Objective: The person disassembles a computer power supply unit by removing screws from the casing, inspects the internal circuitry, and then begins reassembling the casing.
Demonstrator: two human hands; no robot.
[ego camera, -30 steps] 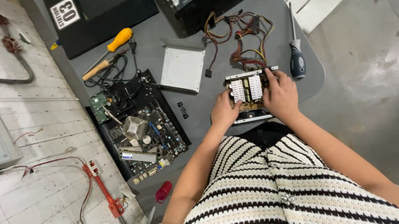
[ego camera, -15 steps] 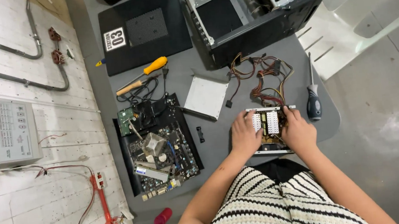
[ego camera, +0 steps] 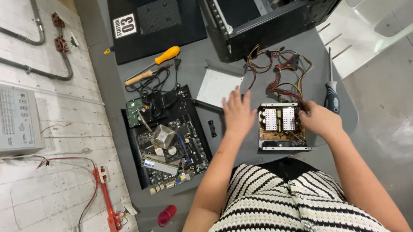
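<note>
An opened power supply unit (ego camera: 281,127), a metal tray with a circuit board and two white heat sinks, lies on the grey table (ego camera: 194,73) in front of me. My right hand (ego camera: 319,120) grips its right side, near the bundle of coloured wires (ego camera: 285,71). My left hand (ego camera: 238,113) hovers flat with fingers spread just left of the unit, over the table, close to a white metal plate (ego camera: 216,87). It holds nothing.
A motherboard (ego camera: 167,150) on a black mat lies to the left. Two screwdrivers (ego camera: 152,66) and black cables lie behind it. An open black computer case (ego camera: 271,9) stands at the back. A dark-handled screwdriver (ego camera: 331,95) rests at the right table edge. A pink object (ego camera: 167,214) sits near the front edge.
My left hand has let go of the power supply unit and moved left, fingers spread. My right hand stays on the unit's right side. The view has shifted back.
</note>
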